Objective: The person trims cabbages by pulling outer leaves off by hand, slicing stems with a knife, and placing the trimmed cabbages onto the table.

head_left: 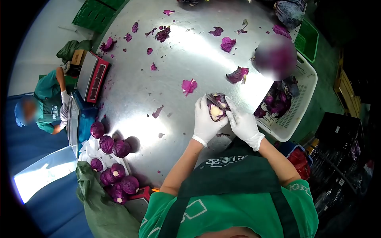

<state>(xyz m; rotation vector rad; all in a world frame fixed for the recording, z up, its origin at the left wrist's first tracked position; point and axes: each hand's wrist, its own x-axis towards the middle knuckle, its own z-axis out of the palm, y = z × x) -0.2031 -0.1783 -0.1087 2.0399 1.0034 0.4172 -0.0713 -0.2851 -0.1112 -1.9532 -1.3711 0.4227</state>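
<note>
A small purple cabbage (216, 112), its pale cut base facing up, lies in my gloved left hand (205, 122), whose fingers wrap round its left side. My gloved right hand (243, 123) is at the cabbage's right side, closed on a knife (215, 102) whose dark blade lies across the top of the cabbage. Both hands are over the near edge of the metal table (178, 115). A loose purple leaf (189, 86) lies beyond my left hand, and a larger leaf piece (237, 75) lies beyond my right hand.
A white crate (305, 99) of dark leaves stands at the right, by a blurred purple cabbage (276, 57). Trimmed cabbages (121, 148) sit at the lower left near a green sack (95, 202). A co-worker (49, 103) stands at far left beside a red scale (96, 81).
</note>
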